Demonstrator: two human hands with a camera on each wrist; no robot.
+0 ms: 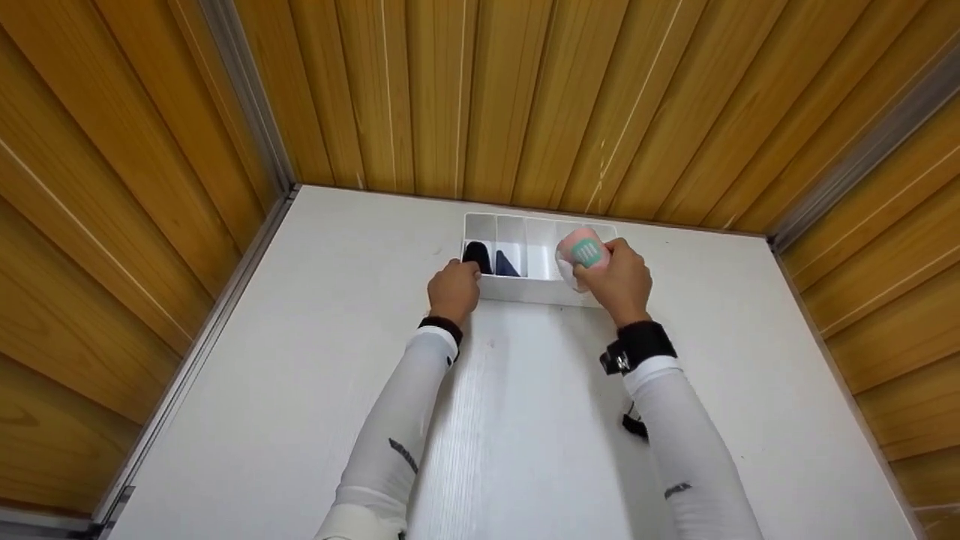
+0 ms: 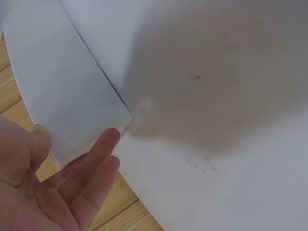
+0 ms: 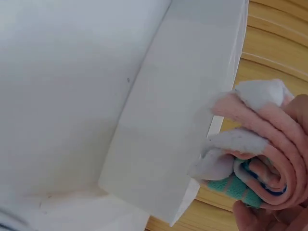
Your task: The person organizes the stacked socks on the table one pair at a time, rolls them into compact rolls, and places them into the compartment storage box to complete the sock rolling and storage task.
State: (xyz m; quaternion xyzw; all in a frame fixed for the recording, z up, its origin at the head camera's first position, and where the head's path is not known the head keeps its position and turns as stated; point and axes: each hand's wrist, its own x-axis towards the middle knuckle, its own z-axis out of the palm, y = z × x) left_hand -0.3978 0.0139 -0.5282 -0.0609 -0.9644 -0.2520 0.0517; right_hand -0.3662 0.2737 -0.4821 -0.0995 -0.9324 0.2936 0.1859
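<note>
A white divided box (image 1: 532,289) stands at the back of the white table. My left hand (image 1: 454,289) holds its front left corner; in the left wrist view the thumb (image 2: 42,142) lies at the rim and the fingers (image 2: 96,149) along the end wall. My right hand (image 1: 621,283) grips a rolled pink sock (image 1: 583,251) with a green patch above the box's right end. The right wrist view shows the sock roll's (image 3: 284,144) coiled pink and white layers. A black rolled item (image 1: 477,255) sits in the leftmost compartment, a dark blue item (image 1: 505,264) in the one beside it.
Wood-patterned panels (image 1: 487,97) rise right behind the box and along both sides of the table (image 1: 352,300). A black and white item (image 1: 634,426), partly hidden by the right forearm, lies on the table.
</note>
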